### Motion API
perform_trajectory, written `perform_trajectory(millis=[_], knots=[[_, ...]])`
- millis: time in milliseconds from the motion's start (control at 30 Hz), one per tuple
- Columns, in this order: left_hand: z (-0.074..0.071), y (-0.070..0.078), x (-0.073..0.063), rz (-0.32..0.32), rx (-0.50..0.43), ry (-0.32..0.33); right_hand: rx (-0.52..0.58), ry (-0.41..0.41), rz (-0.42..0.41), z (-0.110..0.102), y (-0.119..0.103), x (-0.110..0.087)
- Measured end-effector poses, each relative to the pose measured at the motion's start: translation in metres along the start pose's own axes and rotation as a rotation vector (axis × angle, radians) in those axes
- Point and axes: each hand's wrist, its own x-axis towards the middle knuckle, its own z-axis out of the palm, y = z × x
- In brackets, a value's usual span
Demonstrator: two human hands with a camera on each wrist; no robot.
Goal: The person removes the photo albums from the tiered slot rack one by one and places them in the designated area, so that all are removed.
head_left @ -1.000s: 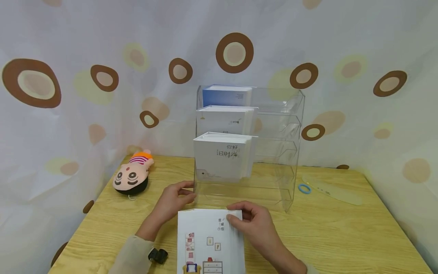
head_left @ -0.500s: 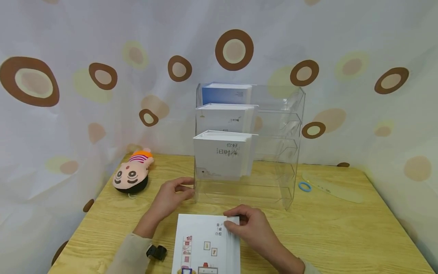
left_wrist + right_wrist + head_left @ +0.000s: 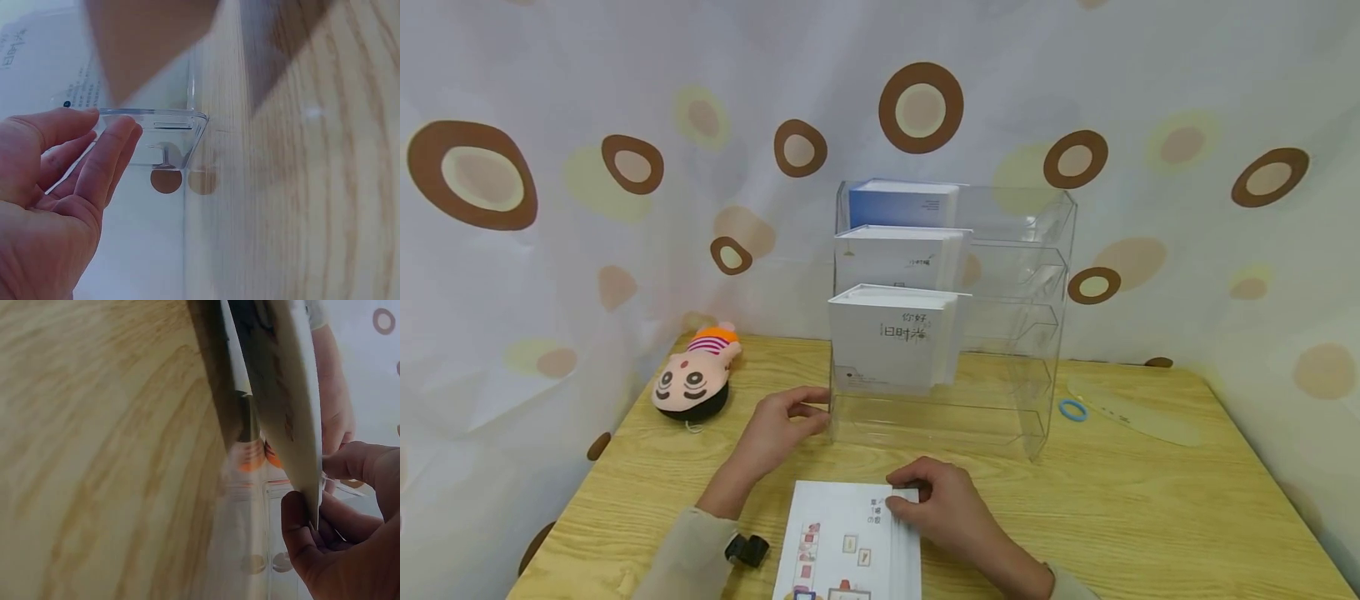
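Note:
A clear desktop rack (image 3: 917, 429) with several tiers stands mid-table, three white and blue books (image 3: 880, 350) in its left half. My left hand (image 3: 778, 429) touches the rack's left side, fingers mostly straight; the left wrist view shows the fingertips (image 3: 128, 125) right at the clear panel's edge. My right hand (image 3: 951, 512) pinches the top right corner of a white illustrated book (image 3: 842, 550), thumb on the front cover. Seen edge-on in the right wrist view, the book (image 3: 294, 406) tilts above the table, fingers curled behind it. Its lower part lies outside the head view.
A plush doll (image 3: 696, 375) lies to the left of the rack. Right of the rack are a blue ring (image 3: 1072, 410) and a pale, flat strip (image 3: 1142, 417). A small black object (image 3: 747, 550) sits by the left sleeve. A patterned curtain (image 3: 662, 67) hangs behind the table.
My right hand has moved the book slightly down and left, toward the near edge of the head view. My left hand has stayed at the rack's left side.

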Motion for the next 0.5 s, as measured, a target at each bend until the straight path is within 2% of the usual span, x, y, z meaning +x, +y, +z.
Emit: perform_trajectory(millis=[300,500], knots=[[0.0040,0.0015,0.0002,-0.018,0.015,0.036,-0.029,-0.079,-0.041,0.0098,-0.0026,0.0065],[0.0058,0.0014,0.0010,-0.019,0.020,0.049,-0.049,-0.117,-0.024,0.0114,-0.0029,0.0074]])
